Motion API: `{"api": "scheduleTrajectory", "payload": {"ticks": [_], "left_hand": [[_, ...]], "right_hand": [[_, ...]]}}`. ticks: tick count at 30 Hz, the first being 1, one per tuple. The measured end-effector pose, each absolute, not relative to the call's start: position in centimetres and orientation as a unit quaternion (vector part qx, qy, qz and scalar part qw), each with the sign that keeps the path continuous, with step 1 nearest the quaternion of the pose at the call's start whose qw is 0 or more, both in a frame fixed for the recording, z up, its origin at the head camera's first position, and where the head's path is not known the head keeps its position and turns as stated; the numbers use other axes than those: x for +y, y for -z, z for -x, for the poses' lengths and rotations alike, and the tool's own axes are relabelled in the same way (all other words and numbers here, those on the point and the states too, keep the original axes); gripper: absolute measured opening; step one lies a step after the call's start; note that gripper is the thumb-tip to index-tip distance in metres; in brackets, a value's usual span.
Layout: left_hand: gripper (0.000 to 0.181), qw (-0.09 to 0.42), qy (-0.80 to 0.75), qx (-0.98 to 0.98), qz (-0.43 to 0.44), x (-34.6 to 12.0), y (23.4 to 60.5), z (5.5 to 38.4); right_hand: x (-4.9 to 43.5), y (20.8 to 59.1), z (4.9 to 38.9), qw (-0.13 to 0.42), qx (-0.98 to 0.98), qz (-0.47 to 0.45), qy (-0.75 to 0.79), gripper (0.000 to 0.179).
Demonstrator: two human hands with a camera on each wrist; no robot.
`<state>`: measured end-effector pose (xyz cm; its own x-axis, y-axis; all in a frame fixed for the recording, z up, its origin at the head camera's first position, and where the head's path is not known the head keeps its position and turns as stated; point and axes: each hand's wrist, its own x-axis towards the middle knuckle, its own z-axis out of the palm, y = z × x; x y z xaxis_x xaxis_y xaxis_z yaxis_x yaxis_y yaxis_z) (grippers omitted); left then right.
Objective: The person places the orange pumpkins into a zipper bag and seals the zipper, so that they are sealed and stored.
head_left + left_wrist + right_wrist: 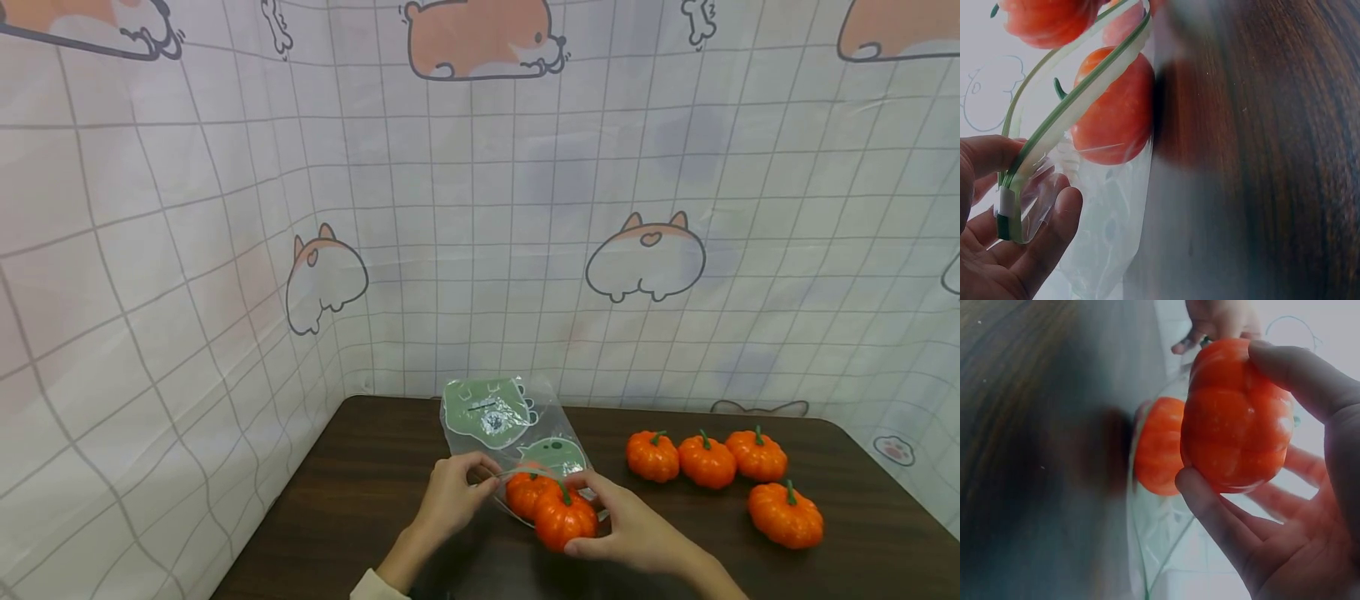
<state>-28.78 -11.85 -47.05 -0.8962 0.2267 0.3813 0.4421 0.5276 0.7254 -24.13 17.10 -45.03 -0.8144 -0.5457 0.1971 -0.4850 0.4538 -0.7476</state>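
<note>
"Right hand is holding a pumpkin at the mouth of a clear bag, thumb and fingers curving round its sides and spreading only as wide as the fruit."

"And the left hand?"

"Pinching the bag's rim at one end, fingers bending over the plastic, helping keep the mouth gaping."

"Which step are we seeing?"

"Loading, by the look of it: another pumpkin is already lying inside, near the opening. Whether the two are touching, I am not able to tell."

"What is the next move calling for?"

"Probably a level push past the rim, the left hand holding firm, then a release once the fruit is resting inside."

"Is anything standing in the way?"

"That inner pumpkin is crowding the entrance, so it may be needing a nudge deeper. The thin rim is possibly risking a snag on the stem, too."

"And around them?"

"Four loose pumpkins are sitting on the dark table to the right, three bunching behind, one lying nearer. A corgi-print cloth is hanging behind, well clear of the work."
</note>
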Motion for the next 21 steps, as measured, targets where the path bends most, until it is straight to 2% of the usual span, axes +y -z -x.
{"api": "scheduleTrajectory", "payload": {"ticks": [11,21], "left_hand": [[0.009,0.119,0.446,-0.866,0.193,-11.8,47.0,28.7],[0.005,0.119,0.443,-0.866,0.201,-11.6,47.0,28.6]], "right_hand": [[16.1,45.8,24.0,0.008,0.864,0.289,0.412,0.062],[15.6,46.3,24.2,0.008,0.873,0.261,0.411,0.066]]}}
